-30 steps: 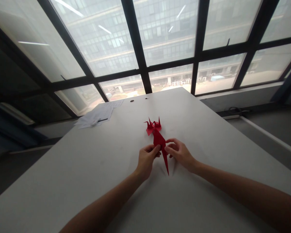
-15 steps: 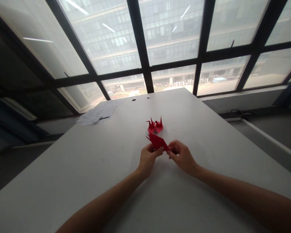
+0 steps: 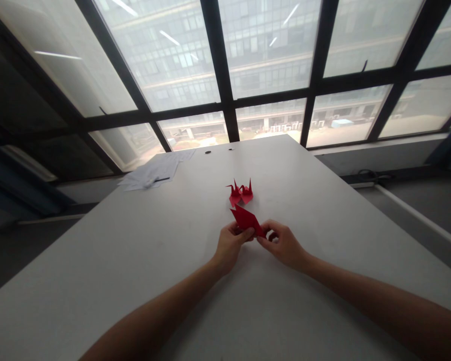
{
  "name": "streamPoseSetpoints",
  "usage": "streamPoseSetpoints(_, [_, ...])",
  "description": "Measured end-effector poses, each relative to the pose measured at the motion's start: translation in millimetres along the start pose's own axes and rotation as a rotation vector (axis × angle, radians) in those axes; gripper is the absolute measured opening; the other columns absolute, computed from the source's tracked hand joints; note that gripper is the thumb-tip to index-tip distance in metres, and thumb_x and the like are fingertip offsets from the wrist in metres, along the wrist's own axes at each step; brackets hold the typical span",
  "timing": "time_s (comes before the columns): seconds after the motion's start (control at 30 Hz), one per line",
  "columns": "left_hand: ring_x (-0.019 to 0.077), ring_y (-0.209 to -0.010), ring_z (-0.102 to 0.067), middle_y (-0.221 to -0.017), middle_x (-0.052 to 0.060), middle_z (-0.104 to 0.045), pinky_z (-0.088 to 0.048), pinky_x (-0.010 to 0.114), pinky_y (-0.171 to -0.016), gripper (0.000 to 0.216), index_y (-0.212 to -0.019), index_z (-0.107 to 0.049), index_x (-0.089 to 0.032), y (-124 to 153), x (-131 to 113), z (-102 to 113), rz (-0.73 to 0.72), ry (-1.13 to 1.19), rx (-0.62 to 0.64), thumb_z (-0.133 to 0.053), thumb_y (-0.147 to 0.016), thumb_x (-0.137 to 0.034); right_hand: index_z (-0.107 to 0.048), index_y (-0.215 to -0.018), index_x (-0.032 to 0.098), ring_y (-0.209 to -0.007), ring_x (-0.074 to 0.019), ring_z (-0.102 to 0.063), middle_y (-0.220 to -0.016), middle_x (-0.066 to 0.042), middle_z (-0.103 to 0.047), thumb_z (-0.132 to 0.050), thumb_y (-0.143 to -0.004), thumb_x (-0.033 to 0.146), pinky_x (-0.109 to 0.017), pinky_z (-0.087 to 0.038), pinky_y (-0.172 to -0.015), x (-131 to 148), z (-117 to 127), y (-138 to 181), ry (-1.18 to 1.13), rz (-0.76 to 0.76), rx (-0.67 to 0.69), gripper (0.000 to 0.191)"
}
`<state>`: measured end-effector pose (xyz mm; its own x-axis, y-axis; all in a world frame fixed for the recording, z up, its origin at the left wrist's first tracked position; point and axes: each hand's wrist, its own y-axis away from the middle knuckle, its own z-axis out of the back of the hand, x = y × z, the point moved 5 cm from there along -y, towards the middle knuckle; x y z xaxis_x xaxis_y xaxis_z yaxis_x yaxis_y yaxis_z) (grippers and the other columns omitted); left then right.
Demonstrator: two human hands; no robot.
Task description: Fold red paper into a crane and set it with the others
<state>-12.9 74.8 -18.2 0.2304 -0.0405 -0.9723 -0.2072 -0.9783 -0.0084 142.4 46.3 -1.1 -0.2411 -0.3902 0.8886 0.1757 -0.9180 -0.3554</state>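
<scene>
- Nearest, two bare forearms come in from the bottom edge over the white table and meet near its middle.
- The left hand is curled, thumb and fingertips pinched shut on the near left edge of the red paper.
- The right hand sits just beside it, fingers bent inward and narrow, thumb and forefinger pinching the near right corner of the same paper.
- The two sets of fingertips are almost touching, with the paper caught between them.
- The red paper is a flat, folded, pointed piece. It rises from the fingers and slants away from them, its far tip pointing up and to the left. Whether its lower edge rests on the table I cannot tell.
- Just beyond the fingers, past the tip of the held paper and apart from it, a small red crane stands on the table with its points upward. Neither hand touches it.
- Well beyond the fingers and off to their left, near the table's far left corner, lies a loose spread of white sheets with a dark pen-like thing on top; it is too small to name for sure.
- Further still, at the table's far edge, two small dark round holes show in the surface.
- Behind the table stands a wall of large windows with black frames, and a pale building shows through the glass.
</scene>
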Motion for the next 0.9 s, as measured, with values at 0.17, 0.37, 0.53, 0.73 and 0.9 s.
streamPoseSetpoints(0.17, [0.0162,-0.070,-0.065,-0.086,0.010,-0.073,-0.051,0.029,-0.069,0.035,-0.095,-0.072,-0.011,1.9,-4.6,-2.8,0.008,-0.049,-0.042,-0.084,-0.068,-0.029,-0.061,-0.079,0.020,-0.085,-0.0177,-0.058,-0.097,-0.005,-0.062,-0.063,-0.083,0.012,-0.030,-0.048,-0.069,7.1,4.6,1.5,0.183,0.136,-0.106,0.009])
streamPoseSetpoints(0.37, [0.0151,-0.066,-0.064,-0.081,0.009,-0.072,-0.048,0.026,-0.065,0.032,-0.090,-0.074,-0.010,3.4,-6.7,-4.3,0.059,-0.106,-0.030,-0.084,-0.069,-0.032,-0.062,-0.089,0.021,-0.092,-0.0214,-0.057,-0.094,-0.006,-0.064,-0.057,-0.090,0.010,-0.035,-0.047,-0.081,16.0,9.6,2.1,0.411,0.314,-0.093,0.012])
streamPoseSetpoints(0.53, [0.0148,-0.069,-0.063,-0.082,0.009,-0.071,-0.046,0.025,-0.066,0.031,-0.087,-0.074,-0.010,0.8,-1.1,-1.3,0.133,-0.075,0.030,-0.083,-0.069,-0.034,-0.066,-0.093,0.021,-0.089,-0.0210,-0.058,-0.092,-0.005,-0.068,-0.057,-0.095,0.018,-0.037,-0.042,-0.085,16.8,13.3,-3.2,0.644,0.410,0.027,0.010])
streamPoseSetpoints(0.73, [0.0137,-0.070,-0.060,-0.081,0.009,-0.070,-0.044,0.024,-0.065,0.031,-0.087,-0.075,-0.011,-1.8,-2.0,-1.0,0.244,-0.081,0.135,-0.084,-0.068,-0.034,-0.068,-0.096,0.023,-0.089,-0.0198,-0.058,-0.091,-0.004,-0.070,-0.057,-0.094,0.016,-0.040,-0.037,-0.092,16.7,20.1,-6.7,0.754,0.542,0.155,0.013])
streamPoseSetpoints(0.9, [0.0145,-0.072,-0.061,-0.089,0.012,-0.072,-0.045,0.025,-0.067,0.029,-0.089,-0.076,-0.011,2.1,0.0,-4.1,0.316,-0.155,0.262,-0.082,-0.070,-0.032,-0.071,-0.094,0.027,-0.096,-0.0215,-0.058,-0.097,-0.004,-0.070,-0.056,-0.093,0.013,-0.048,-0.029,-0.104,14.1,27.0,-10.0,0.733,0.520,0.097,0.020])
